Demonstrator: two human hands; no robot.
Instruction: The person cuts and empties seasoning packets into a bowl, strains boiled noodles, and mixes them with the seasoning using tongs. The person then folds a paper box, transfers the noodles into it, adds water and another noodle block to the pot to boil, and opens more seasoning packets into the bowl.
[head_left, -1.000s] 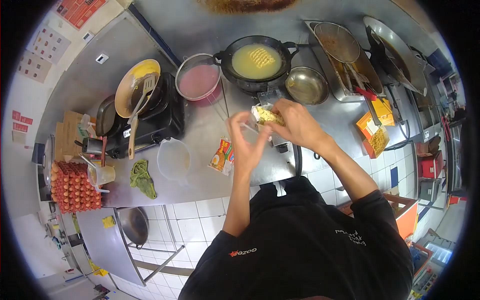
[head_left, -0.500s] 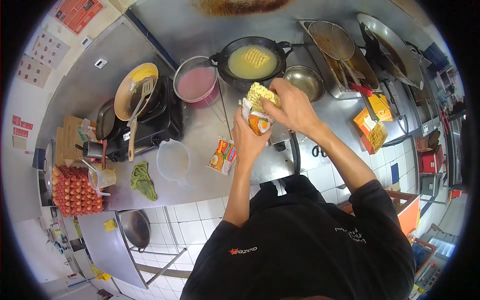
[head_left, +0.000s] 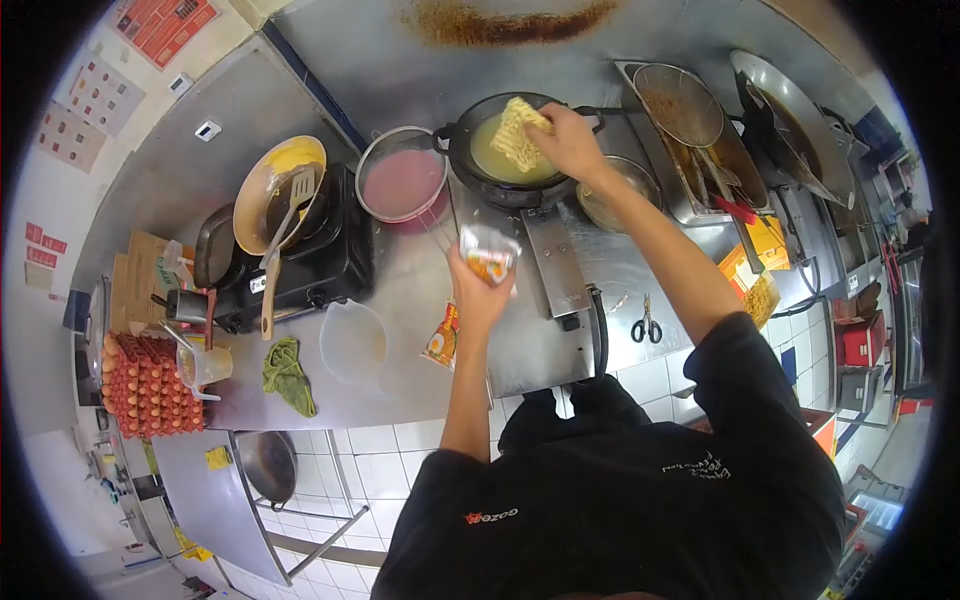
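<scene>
My right hand (head_left: 574,148) pinches a block of dry instant noodles (head_left: 518,138) over a black two-handled pan (head_left: 512,192) of cloudy yellow liquid. Whether the block touches the liquid is unclear, and it covers much of the surface. Lower down, above the counter, my left hand (head_left: 483,297) is wrapped round a torn-open instant noodle packet (head_left: 489,246) with its silvery inside showing. A second noodle packet (head_left: 440,338) lies on the counter beside my left forearm, which partly hides it.
Left of the pan sits a strainer over pink liquid (head_left: 403,188); a metal bowl (head_left: 636,182) is at right. Scissors (head_left: 647,320) lie near the counter edge. Further left are a clear plastic jug (head_left: 353,345), a green cloth (head_left: 288,376), a stove (head_left: 330,255) and stacked egg trays (head_left: 155,390).
My right hand has drawn the noodle block out of the packet and carried it up over the pan. My left hand stays lower with the packet. The scissors are now uncovered.
</scene>
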